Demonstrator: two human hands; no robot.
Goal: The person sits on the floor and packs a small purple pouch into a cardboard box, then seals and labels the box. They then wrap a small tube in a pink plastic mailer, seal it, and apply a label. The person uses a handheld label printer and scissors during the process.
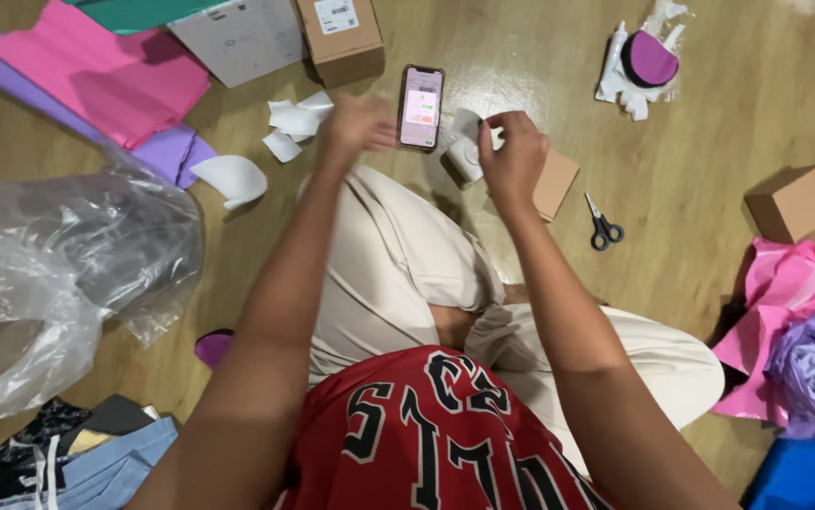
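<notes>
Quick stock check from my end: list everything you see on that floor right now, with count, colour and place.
Smartphone: 1, black, screen lit pink, floor top centre.
Small cardboard boxes: 3, brown; top centre, right, by right hand.
Flat grey mailer box: 1, top left-centre.
Scissors: 1, black handles, right of centre.
White paper scraps: several, left of phone.
White curved foam piece: 1, left of centre.
Tissue paper sheets: pink and purple, top left; pink, lilac, blue, right edge.
Clear plastic bag: 1, left.
Purple disc in clear wrap: 1, top right.
Left hand: blurred, open, beside phone.
Right hand: pinching white wrapped item.
</notes>
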